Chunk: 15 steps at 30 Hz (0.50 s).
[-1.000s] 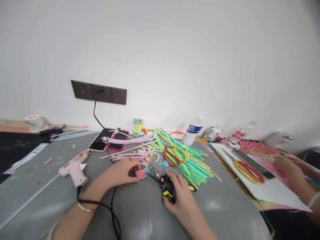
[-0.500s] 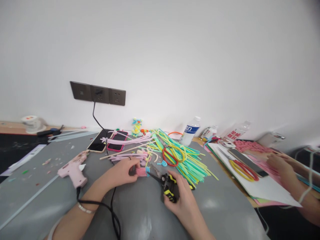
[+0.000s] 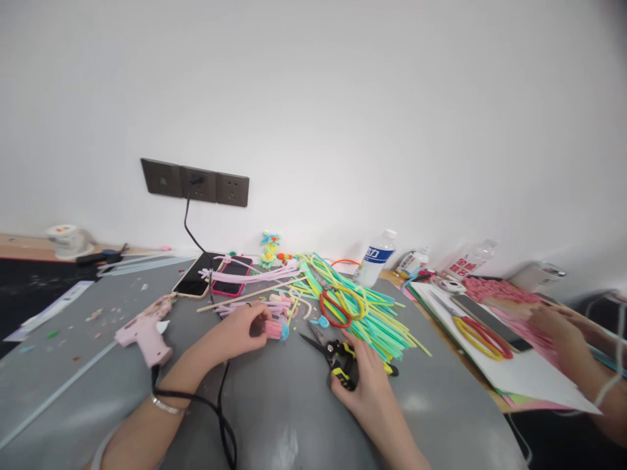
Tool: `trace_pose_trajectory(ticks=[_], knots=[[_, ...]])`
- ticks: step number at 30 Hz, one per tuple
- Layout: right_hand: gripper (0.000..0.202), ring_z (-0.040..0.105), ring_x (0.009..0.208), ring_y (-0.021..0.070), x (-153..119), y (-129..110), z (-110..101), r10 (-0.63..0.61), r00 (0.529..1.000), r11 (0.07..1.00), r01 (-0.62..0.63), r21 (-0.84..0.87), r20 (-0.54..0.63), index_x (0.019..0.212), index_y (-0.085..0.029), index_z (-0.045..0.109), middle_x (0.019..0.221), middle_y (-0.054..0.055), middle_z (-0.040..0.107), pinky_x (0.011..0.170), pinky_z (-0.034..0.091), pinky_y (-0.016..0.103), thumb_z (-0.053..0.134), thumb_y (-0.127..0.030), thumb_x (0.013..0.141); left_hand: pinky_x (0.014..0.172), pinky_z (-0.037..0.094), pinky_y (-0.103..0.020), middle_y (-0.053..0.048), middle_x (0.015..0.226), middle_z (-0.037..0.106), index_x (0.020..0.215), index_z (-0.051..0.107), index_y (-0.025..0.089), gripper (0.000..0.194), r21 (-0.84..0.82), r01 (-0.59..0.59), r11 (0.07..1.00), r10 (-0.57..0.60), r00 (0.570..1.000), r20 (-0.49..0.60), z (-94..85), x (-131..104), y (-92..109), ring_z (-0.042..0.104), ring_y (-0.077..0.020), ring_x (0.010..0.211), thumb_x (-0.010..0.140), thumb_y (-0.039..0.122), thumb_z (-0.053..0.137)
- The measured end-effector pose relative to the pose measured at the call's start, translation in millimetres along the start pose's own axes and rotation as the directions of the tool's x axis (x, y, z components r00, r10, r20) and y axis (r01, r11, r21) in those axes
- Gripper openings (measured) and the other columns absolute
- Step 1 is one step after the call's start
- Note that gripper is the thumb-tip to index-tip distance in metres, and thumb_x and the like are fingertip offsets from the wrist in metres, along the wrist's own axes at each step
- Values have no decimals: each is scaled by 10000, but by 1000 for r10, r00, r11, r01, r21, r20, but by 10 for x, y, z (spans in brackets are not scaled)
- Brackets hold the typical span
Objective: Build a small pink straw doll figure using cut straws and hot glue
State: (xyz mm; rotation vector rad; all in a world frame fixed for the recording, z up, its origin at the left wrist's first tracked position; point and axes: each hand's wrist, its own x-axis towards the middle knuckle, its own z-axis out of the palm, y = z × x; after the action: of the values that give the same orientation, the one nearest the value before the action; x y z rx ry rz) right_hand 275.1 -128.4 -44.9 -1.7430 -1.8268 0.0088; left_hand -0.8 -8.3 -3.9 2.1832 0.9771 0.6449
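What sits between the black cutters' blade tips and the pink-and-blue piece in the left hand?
A narrow stretch of grey tabletop, seen in the head view; the cutters do not touch the piece.

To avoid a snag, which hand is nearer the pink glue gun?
Left. The left hand is to the right of the pink glue gun, holding a pink-and-blue piece; the right hand is farther right, holding black-and-yellow shears.

Wall sockets (image 3: 194,183) sit at ten o'clock, a white tub (image 3: 69,243) at nine, two phones (image 3: 190,279) at eight, white paper (image 3: 531,377) at four.
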Motion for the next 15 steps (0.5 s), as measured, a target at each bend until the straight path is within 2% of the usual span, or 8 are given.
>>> trace_pose_trajectory(ticks=[5, 10, 13, 15], knots=[[587, 586, 1071, 316, 97, 132, 75, -27, 1000, 1000, 27, -12, 5, 1317, -197, 475, 1163, 124, 614, 929, 478, 482, 561, -218, 737, 690, 506, -277, -12, 818, 637, 902, 604, 182, 159, -221, 57, 974, -70, 996, -54, -42, 10, 3, 615, -162, 729, 745, 181, 577], [518, 586, 1070, 304, 294, 274, 42, -70, 997, 998, 70, -10, 12, 1278, -191, 516, 1141, 126, 621, 939, 471, 468, 579, -241, 766, 740, 561, -318, -59, 902, 703, 907, 635, 176, 195, -408, 9, 913, -111, 968, -227, -96, 55, 5, 671, -192, 810, 760, 301, 658], [437, 593, 1050, 311, 365, 302, 9, -65, 998, 997, 66, -39, 24, 1220, -197, 565, 1118, 122, 643, 922, 467, 465, 635, -342, 814, 737, 574, -340, -82, 924, 724, 912, 652, 165, 278, -495, 6, 869, -161, 948, -273, -95, 86, -25, 690, -214, 822, 712, 347, 718], [416, 591, 1026, 334, 396, 265, -8, -29, 999, 997, 27, -76, -17, 1151, -202, 605, 1085, 122, 660, 901, 456, 483, 667, -441, 817, 746, 581, -355, -86, 923, 739, 924, 663, 158, 325, -547, 16, 837, -191, 946, -264, -86, 96, -38, 701, -223, 825, 686, 361, 749]])
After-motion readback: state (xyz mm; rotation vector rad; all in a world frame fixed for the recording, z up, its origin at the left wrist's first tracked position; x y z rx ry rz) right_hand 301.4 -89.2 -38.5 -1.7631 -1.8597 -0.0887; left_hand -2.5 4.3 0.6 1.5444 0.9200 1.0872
